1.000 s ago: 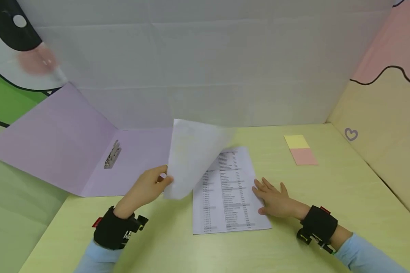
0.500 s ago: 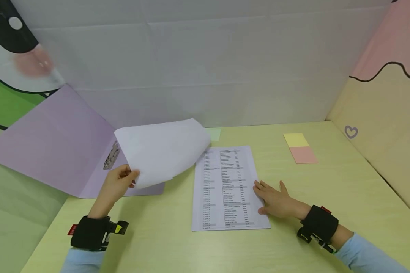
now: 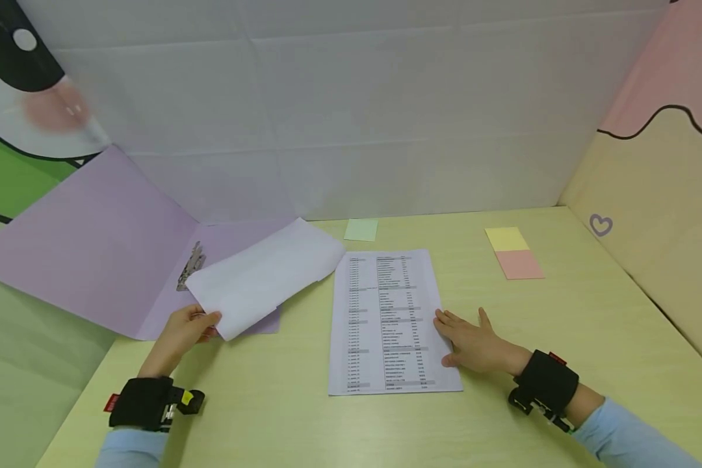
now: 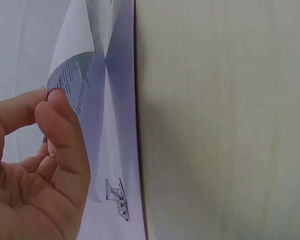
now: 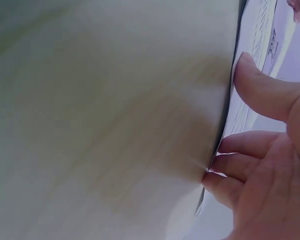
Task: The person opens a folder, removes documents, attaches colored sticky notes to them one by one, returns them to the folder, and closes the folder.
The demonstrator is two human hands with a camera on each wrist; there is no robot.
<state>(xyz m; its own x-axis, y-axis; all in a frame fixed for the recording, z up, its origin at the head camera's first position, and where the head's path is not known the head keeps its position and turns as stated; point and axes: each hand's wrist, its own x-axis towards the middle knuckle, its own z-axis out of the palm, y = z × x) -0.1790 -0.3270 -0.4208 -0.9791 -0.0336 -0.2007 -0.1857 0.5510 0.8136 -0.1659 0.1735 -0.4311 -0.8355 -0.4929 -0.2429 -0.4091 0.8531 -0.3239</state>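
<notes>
My left hand pinches the near left corner of a white sheet of paper between thumb and fingers. The sheet slants over the right part of an open purple folder, its blank side up; print shows on its underside in the left wrist view. A metal clip sits by the folder's fold, just left of the sheet. My right hand lies with fingers spread on the right edge of a printed stack of paper. Thumb and fingertips touch that edge in the right wrist view.
A pale green sticky note lies at the back of the table. Yellow and pink notes lie at the back right. Cloth walls enclose the back and sides; the folder's cover leans up on the left.
My left hand has carried the sheet leftward off the printed stack and down over the folder, uncovering the green note. My right hand has stayed in place.
</notes>
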